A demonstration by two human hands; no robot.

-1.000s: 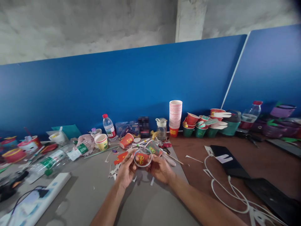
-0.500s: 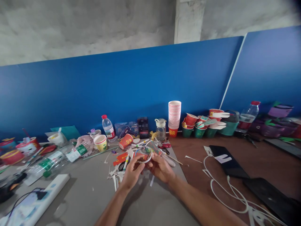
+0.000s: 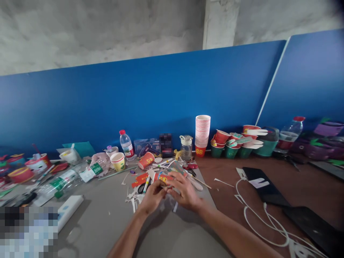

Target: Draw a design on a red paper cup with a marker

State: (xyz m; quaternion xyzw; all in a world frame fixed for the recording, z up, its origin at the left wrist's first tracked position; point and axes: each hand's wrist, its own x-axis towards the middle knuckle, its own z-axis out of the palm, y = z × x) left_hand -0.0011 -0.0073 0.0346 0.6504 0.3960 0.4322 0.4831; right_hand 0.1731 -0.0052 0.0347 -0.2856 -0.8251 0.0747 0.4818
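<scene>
My left hand (image 3: 153, 197) is closed, thumb and fingers pinching a thin white ring (image 3: 168, 186), of which only a sliver shows between the hands. My right hand (image 3: 185, 191) bends over the ring's other side, its thumb and fingertips against it; the fingers cover most of the ring. Just beyond the hands lie a red paper piece with yellow print (image 3: 164, 177), black-handled scissors (image 3: 141, 187) and white paper scraps (image 3: 132, 197). A red paper cup (image 3: 146, 160) rests on its side farther back.
Along the blue partition (image 3: 161, 96) stand a bottle (image 3: 127, 146), a yellow-white cup (image 3: 117, 162), a glass jar (image 3: 186, 148), a tall cup stack (image 3: 202, 132) and green-red cups (image 3: 217, 148). White cables (image 3: 268, 222) and dark devices (image 3: 264, 188) lie right.
The right hand's fingers have come forward over the ring, which is now mostly hidden. The left hand stays at the ring. The view has shifted slightly left.
</scene>
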